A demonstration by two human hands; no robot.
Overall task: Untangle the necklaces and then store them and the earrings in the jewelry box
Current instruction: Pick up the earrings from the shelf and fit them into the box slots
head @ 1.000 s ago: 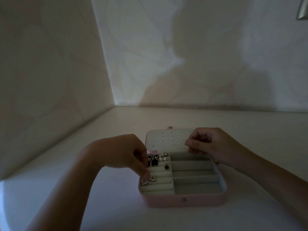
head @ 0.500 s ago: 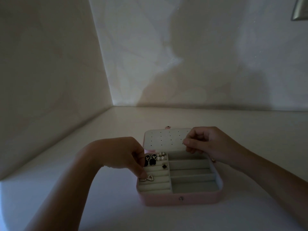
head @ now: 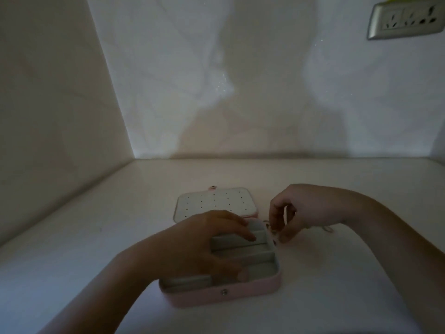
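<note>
The pink jewelry box lies open on the white surface, its dotted lid flat behind it. My left hand rests palm-down across the box, fingers spread over the grey compartments, and hides the earrings on the left side. My right hand hovers just right of the box, thumb and fingers pinching a thin necklace chain that lies on the surface against the box's right wall. More of the chain shows under my right wrist. The light is dim and the chain is faint.
Walls close in on the left and at the back, forming a corner. A wall socket sits high on the right. The white surface extends around the box.
My right hand left the lid and dropped to the chain beside the box. The lid now lies flat. My left hand slid from the earring rows across the box's compartments.
</note>
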